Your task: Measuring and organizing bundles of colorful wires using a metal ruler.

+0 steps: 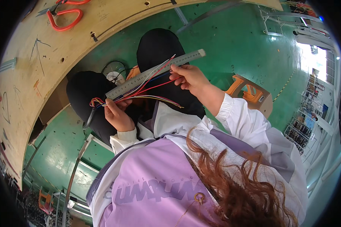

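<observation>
A metal ruler lies slanted above my knees, its far end up to the right. Along it runs a bundle of thin wires in red, white, blue and other colours. My left hand is closed on the bundle at the ruler's near left end, finger and thumb pinched together. Looped wire ends and a dark cable stick out to its left. My right hand is closed on a red wire, its fingertips at the ruler's lower edge. Other wires fan out loose between the hands.
A wooden table curves along the left, with red-handled scissors on top. An orange-brown plastic stool stands on the green floor to the right. Metal frames are at lower left.
</observation>
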`<action>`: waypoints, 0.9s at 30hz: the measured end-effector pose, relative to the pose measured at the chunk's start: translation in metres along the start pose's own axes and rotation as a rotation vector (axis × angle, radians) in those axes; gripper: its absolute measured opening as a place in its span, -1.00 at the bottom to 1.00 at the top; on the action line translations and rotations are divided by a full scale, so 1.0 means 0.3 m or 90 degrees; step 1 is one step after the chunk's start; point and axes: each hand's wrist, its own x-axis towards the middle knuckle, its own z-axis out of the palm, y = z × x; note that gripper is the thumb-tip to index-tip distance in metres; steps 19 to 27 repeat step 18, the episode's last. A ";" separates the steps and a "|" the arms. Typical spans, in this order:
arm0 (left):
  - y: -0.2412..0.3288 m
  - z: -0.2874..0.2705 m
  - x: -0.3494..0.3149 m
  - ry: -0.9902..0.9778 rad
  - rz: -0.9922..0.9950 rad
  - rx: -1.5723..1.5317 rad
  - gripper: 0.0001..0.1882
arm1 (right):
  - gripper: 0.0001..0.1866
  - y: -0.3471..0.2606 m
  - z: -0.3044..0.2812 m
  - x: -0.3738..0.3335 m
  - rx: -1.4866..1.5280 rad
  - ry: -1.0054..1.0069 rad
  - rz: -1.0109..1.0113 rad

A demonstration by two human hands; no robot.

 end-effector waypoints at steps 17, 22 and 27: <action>-0.017 0.015 0.025 -0.021 -0.008 -0.002 -0.65 | -0.67 0.000 -0.026 0.026 -0.008 0.007 -0.014; -0.017 0.016 0.025 -0.020 -0.007 -0.003 -0.65 | -0.68 0.000 -0.027 0.028 -0.002 0.007 -0.017; -0.017 0.016 0.025 -0.020 -0.007 -0.003 -0.65 | -0.68 0.000 -0.027 0.028 -0.002 0.007 -0.017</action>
